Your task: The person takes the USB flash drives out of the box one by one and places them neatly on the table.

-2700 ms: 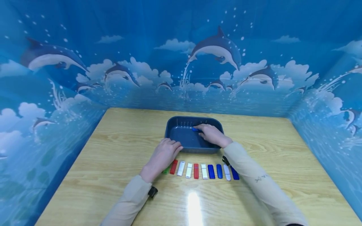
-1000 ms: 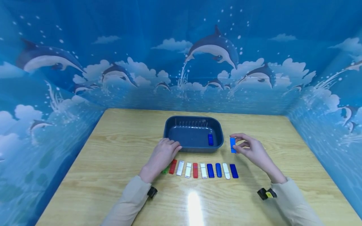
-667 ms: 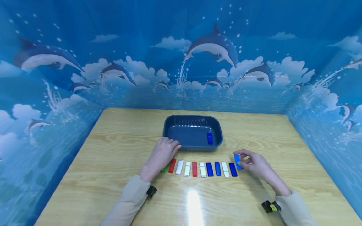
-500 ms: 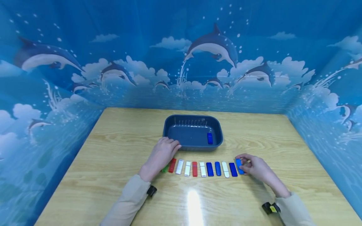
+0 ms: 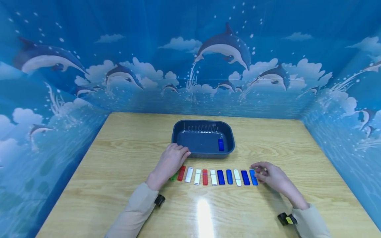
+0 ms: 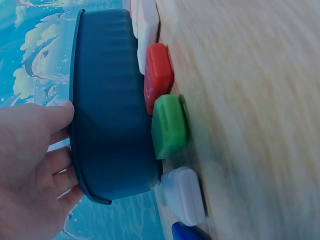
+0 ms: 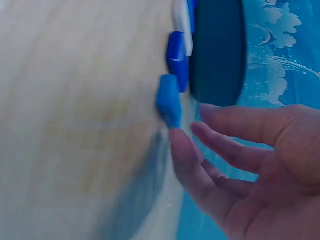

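A dark blue plastic bin [image 5: 208,155] stands mid-table, with one dark blue USB flash drive [image 5: 221,144] lying in it. My left hand [image 5: 169,163] holds the bin's rim at the front left corner, as the left wrist view also shows. In front of the bin runs a row of USB flash drives in red, white, blue and green. At its right end lies a light blue flash drive [image 5: 254,178]. Beside that drive my right hand [image 5: 273,177] hovers, fingers loosely bent and parted; one fingertip [image 7: 182,142] is close to the drive's end, and contact is unclear.
Left of the green flash drive [image 6: 170,125], a white flash drive [image 6: 183,195] and part of a blue one [image 6: 187,232] continue the row, hidden by the left hand in the head view. A dolphin-print curtain [image 5: 190,59] surrounds the wooden table [image 5: 134,132].
My right hand has come out of the bin with the light blue flash drive, set it at the row's right end and let go. My left hand has stayed at the bin.
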A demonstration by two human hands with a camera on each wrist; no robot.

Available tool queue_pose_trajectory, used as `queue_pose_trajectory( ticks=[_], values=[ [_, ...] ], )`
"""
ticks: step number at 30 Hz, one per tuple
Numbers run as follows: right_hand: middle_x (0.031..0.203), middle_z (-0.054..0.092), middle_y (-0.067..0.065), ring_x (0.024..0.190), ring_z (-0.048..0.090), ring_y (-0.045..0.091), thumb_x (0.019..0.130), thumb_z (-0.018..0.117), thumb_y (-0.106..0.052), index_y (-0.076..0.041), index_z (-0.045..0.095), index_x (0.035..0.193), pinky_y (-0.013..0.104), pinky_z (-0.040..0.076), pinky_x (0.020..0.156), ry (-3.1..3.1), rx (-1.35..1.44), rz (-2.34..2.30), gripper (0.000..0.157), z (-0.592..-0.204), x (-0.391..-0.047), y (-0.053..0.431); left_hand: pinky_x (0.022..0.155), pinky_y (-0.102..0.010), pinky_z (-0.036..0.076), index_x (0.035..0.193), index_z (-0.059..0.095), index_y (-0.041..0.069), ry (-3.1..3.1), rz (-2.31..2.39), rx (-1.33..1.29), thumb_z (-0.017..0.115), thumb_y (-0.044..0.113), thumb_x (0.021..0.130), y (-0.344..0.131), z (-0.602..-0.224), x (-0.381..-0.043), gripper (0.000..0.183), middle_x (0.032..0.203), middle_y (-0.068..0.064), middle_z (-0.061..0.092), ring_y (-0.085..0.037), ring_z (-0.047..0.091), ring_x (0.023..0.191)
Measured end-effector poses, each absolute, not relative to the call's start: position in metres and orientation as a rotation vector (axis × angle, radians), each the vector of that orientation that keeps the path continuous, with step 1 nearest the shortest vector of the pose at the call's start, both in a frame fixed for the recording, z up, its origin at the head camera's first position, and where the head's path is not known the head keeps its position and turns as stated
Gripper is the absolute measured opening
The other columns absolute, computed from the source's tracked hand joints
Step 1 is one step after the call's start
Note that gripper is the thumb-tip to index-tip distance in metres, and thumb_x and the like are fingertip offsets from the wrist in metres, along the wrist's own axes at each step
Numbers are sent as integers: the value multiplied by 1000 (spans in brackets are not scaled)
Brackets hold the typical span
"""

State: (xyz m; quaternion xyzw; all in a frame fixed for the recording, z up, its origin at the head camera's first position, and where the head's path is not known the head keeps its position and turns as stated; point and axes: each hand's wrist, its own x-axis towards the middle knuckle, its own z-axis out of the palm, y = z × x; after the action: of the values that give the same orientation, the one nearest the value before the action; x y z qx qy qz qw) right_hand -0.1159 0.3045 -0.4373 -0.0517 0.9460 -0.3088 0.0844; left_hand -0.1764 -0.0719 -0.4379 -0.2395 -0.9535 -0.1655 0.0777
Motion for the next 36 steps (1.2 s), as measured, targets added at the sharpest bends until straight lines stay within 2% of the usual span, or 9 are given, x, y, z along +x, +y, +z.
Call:
queue_pose_trajectory(
  ticks=[6,11,21,26,30,33,36],
  values=[
    [95,72,5,79,65,17,96,67,-7,-7,71,115,28,51,62,3028,-190,-875,19,-423,-124,295,115,-45,41,110,74,14,-2834,-512,-719,59,29,104,-73,-436,-176,22,108,-3,75,-23,67,106],
    [96,74,6,81,68,22,99,66,-11,-8,74,109,37,57,69,3110,-243,-856,13,-412,-134,277,114,-45,41,110,74,14,-2831,-502,-722,58,30,105,-74,-436,-176,23,107,-2,75,-22,67,106],
    [100,73,13,82,71,25,98,66,-8,-3,73,112,40,62,71,3189,-409,-905,16,-395,-172,218,114,-46,42,109,74,14,-2830,-489,-717,58,30,105,-74,-436,-177,23,108,-3,75,-22,68,107],
    [101,73,14,76,66,21,96,70,-10,-2,72,114,35,56,63,3156,-350,-755,20,-396,-198,191,114,-47,42,110,74,14,-2837,-489,-719,59,29,104,-74,-436,-177,22,108,-3,75,-22,67,106],
    [107,71,19,83,67,26,94,73,-12,2,71,117,39,57,70,3132,-312,-528,26,-405,-216,176,114,-45,42,111,74,14,-2850,-486,-719,60,30,104,-73,-437,-176,22,107,-2,75,-21,66,102],
    [107,70,22,93,68,32,92,75,-11,6,70,113,45,59,77,3148,-343,-372,27,-413,-226,171,114,-45,42,111,74,15,-2859,-479,-716,59,30,104,-72,-437,-176,22,106,-1,75,-20,66,101],
    [96,70,23,92,68,36,89,77,-9,9,70,103,48,59,77,3183,-383,-265,23,-422,-233,170,114,-44,42,111,74,16,-2860,-474,-712,59,30,104,-72,-437,-176,22,107,-1,75,-20,66,103]
  ],
)
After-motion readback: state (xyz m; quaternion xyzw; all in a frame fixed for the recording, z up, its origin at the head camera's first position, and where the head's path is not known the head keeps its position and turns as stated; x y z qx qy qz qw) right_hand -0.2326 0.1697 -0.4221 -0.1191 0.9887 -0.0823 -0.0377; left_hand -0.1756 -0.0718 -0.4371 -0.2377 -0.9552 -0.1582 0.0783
